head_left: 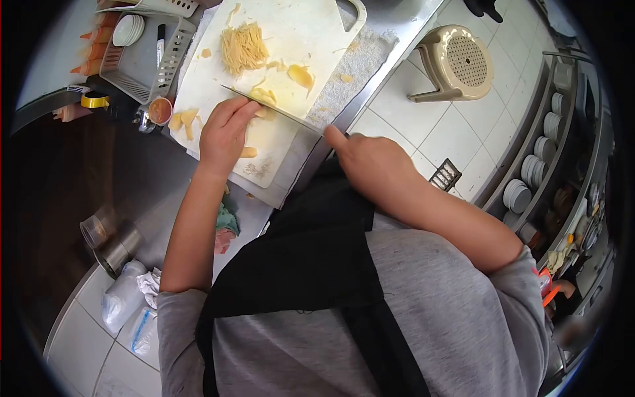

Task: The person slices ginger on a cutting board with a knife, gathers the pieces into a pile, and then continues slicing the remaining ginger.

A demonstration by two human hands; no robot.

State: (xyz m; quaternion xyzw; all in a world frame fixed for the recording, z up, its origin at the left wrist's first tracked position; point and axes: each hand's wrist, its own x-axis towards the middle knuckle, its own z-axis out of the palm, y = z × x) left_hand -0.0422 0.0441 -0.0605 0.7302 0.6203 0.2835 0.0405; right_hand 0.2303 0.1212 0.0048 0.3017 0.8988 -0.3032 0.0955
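My right hand is closed round the handle of a kitchen knife, whose long blade lies across the white cutting board. On the near side of the blade, my left hand has its fingers bent and pressed down on pale yellow slices, mostly hidden under the fingertips. Beyond the knife rests a heap of thin yellow shreds. Flat yellow slices lie to its right. More pieces sit at the board's left edge, and one stick is beside my left wrist.
A speckled cloth lies under the board on a metal counter. To the left stand a plastic basket with small white dishes and a marker, a cup of orange sauce and yellow tape. A beige stool and shelves of bowls are right.
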